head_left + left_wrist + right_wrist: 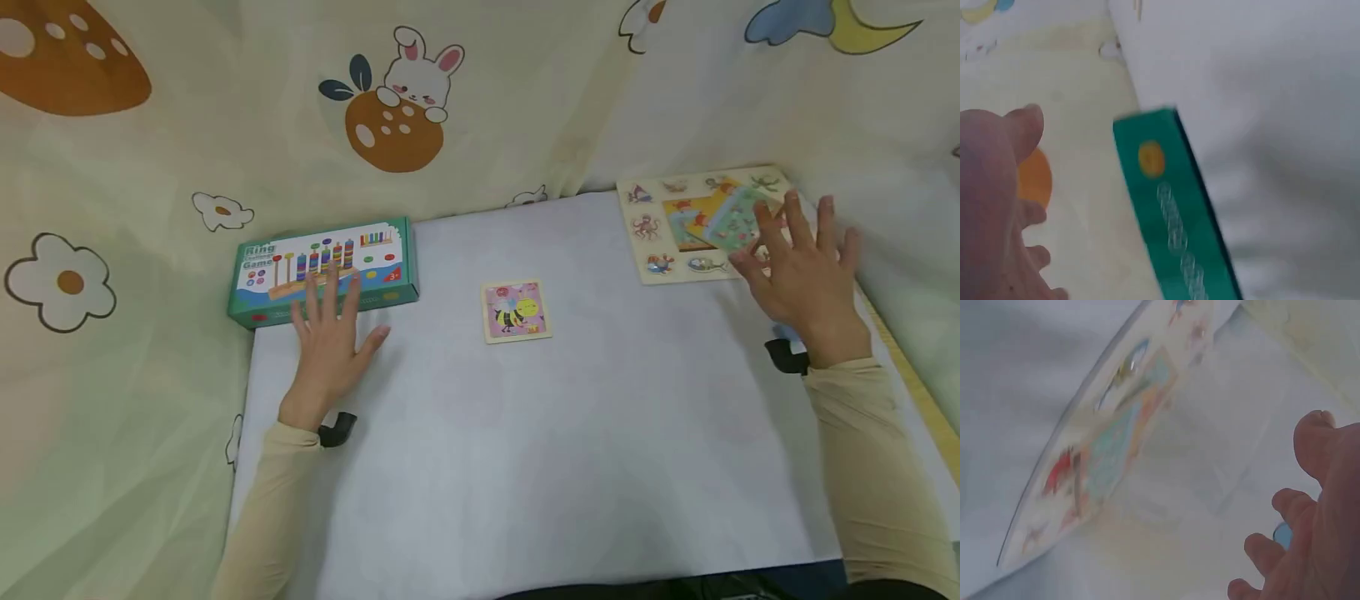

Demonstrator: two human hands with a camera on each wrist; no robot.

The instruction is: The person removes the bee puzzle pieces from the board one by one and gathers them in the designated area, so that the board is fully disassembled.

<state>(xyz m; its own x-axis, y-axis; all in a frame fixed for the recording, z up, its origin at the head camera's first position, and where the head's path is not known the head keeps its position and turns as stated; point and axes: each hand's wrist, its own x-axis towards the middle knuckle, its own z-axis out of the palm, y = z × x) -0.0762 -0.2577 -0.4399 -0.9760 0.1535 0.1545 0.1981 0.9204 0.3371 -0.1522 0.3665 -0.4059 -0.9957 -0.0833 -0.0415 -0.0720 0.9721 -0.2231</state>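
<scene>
My left hand (327, 354), fingers straight and spread, hovers over the near edge of a green ring game box (390, 262). In the left wrist view, the fingers and thumb (997, 194) stay apart from the box's green side (1166, 187). The right hand (806, 275) is spread above the right part of a wooden picture board (656, 250) with sea animals, hiding some of it. Loose colourful cards (738, 218) lie on that board. The right wrist view has the hand (1316, 531) apart from the blurred board (1091, 437). Neither hand holds anything.
A small square bee puzzle (516, 312) lies on the white table (525, 450) between the hands. Behind the table hangs a patterned curtain (285, 125), which also covers the left side. A yellowish table edge (911, 367) shows at the right.
</scene>
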